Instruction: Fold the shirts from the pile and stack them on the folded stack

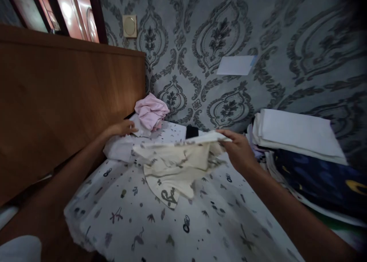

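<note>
A cream cloth (177,162) with dark printed marks and lettering is held up over a white sheet (160,231) patterned with small dark motifs. Its right end is pinched in my right hand (237,145). My left hand (123,128) is by the wooden panel, just left of a crumpled pink cloth (151,111) and above a bunched pale cloth (119,149). The fingers of my left hand look apart, with nothing seen between them. Part of the cream cloth is blurred.
A stack of folded white cloths (298,134) and a navy patterned cloth (318,174) lies at the right. A brown wooden panel (71,90) stands at the left. A small black item (192,132) lies near the patterned wall (186,63).
</note>
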`<state>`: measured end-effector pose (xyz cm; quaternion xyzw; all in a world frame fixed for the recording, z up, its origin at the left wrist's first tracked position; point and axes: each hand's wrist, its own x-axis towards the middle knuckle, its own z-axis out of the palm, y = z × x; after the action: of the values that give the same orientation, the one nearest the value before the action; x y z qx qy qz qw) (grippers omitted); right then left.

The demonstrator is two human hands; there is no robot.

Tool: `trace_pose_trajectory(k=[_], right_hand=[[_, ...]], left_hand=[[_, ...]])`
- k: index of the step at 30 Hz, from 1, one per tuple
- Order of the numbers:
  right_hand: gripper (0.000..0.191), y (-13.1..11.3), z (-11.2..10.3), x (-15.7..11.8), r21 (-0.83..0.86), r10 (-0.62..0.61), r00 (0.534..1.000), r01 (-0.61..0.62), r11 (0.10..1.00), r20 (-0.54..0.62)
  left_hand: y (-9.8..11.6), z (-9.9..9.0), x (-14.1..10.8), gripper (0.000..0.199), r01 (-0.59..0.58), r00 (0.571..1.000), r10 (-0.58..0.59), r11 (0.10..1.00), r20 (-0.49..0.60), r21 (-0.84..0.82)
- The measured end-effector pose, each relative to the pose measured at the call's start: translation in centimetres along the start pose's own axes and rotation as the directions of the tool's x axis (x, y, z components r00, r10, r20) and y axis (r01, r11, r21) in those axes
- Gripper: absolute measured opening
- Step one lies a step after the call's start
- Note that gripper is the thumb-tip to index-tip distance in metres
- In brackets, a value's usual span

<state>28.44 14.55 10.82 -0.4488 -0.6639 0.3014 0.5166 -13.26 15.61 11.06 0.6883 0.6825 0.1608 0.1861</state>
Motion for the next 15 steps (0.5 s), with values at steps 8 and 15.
trace_pose_trajectory(k=[8,15], right_hand=[[0.032,3.9,-7.0,-10.6,-0.238,0.221,0.971,-0.195,0.952,0.087],[0.042,7.6,-7.5,-16.0,-0.13,0.36,0.932,-0.364,0.922,-0.053]], left_hand=[[-2.8,3.1,-0.5,0.009,0.097,0.987,-0.058,0.962,-0.153,0.257],[0.0,-1.2,3.5,0.019,-0.06,0.702,0.008,0.997,-0.712,-0.048]])
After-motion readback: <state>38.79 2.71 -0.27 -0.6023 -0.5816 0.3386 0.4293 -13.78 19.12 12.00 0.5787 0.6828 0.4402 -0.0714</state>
